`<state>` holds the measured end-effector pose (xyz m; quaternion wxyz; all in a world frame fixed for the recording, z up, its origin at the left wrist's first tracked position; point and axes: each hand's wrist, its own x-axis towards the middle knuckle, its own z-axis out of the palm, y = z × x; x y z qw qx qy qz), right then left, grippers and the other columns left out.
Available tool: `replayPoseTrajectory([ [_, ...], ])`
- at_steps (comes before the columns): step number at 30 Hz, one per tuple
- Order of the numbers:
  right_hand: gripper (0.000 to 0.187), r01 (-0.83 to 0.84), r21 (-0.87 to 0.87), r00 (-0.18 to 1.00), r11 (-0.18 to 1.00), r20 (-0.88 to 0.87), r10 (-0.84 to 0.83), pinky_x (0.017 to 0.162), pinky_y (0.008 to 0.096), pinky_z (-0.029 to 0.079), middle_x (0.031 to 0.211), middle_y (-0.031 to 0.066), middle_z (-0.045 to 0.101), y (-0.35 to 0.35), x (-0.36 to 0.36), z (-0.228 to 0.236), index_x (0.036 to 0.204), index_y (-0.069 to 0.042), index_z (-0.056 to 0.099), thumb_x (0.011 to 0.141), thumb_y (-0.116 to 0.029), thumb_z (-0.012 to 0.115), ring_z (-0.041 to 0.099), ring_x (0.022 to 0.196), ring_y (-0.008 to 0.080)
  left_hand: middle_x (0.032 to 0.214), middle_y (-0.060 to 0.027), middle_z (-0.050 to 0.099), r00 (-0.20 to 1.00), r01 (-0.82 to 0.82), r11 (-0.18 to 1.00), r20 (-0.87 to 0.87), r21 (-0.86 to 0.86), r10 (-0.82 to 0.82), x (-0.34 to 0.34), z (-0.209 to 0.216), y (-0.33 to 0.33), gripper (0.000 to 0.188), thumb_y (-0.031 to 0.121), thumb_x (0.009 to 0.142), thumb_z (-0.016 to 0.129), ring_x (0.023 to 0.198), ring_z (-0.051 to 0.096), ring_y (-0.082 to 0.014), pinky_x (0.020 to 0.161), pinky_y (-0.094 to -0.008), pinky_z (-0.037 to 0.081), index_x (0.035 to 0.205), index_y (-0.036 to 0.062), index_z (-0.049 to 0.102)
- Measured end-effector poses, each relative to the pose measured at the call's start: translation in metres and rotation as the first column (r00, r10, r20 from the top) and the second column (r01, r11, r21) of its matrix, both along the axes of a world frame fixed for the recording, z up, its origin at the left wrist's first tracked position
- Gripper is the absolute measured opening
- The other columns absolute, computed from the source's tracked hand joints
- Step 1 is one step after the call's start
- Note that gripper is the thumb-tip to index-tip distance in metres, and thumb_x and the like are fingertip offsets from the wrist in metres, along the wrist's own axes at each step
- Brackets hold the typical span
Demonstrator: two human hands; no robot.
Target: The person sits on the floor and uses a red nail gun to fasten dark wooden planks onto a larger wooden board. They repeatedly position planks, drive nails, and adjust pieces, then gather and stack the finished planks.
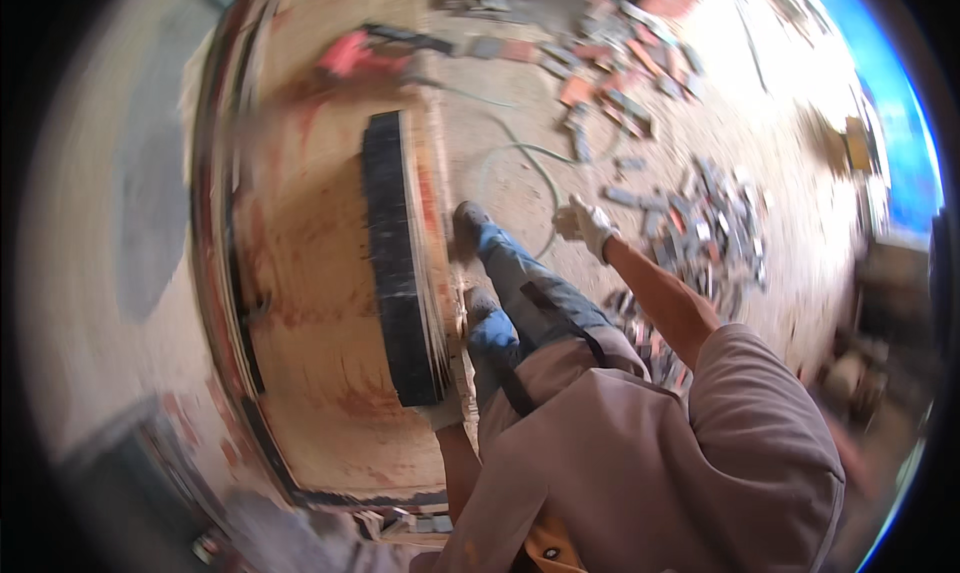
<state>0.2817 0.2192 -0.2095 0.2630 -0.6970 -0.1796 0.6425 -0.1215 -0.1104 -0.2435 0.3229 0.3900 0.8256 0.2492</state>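
On the wooden worktop (300, 373) lies a long stack of thin panels (392, 263), with a black face and pale layered edges. My left hand (445, 410), gloved, grips its near end; the stack hides most of the fingers. My right hand (588, 225), in a white glove, hangs away from the worktop over the floor. It holds nothing visible, and its thumb and fingers look loosely apart, though blurred. A red power tool (355, 58) with a black part rests at the worktop's far end.
Broken dark and reddish pieces (700, 228) lie heaped on the dusty floor to the right, with more scattered farther off. A pale green hose (545, 173) curves across the floor ahead of my feet. A bright blue sheet (900, 123) stands at the far right.
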Motion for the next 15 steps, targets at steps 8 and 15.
replayPoseTrajectory([
  [8,0.067,0.299,-0.349,0.938,0.888,0.280,-0.206,0.073,0.0399,0.056,0.100,0.0147,0.078,-0.366,0.146,0.040,0.117,0.000,0.072,0.105,-0.058,0.040,0.071,0.080,0.0261,0.163,-0.0117,0.043,-0.738,-0.575,0.404,0.664,-0.712,0.119,-0.041,-0.036,-0.016,0.067,0.047,0.104,0.051,0.152,0.034,-0.0313,0.125,-0.0526,0.027,0.156,0.0046,0.043],
  [15,0.047,0.227,-0.241,0.894,0.944,0.436,-0.103,0.077,0.0402,0.056,0.094,0.0123,0.077,-0.539,0.150,0.028,0.100,-0.005,0.076,0.103,-0.046,0.051,0.073,0.086,0.0265,0.148,-0.0116,0.043,-0.007,-0.735,0.325,0.486,-0.595,0.874,-0.026,-0.007,-0.045,0.076,0.066,0.093,0.058,0.135,0.038,-0.0307,0.107,-0.0598,0.033,0.140,0.0064,0.056],
])
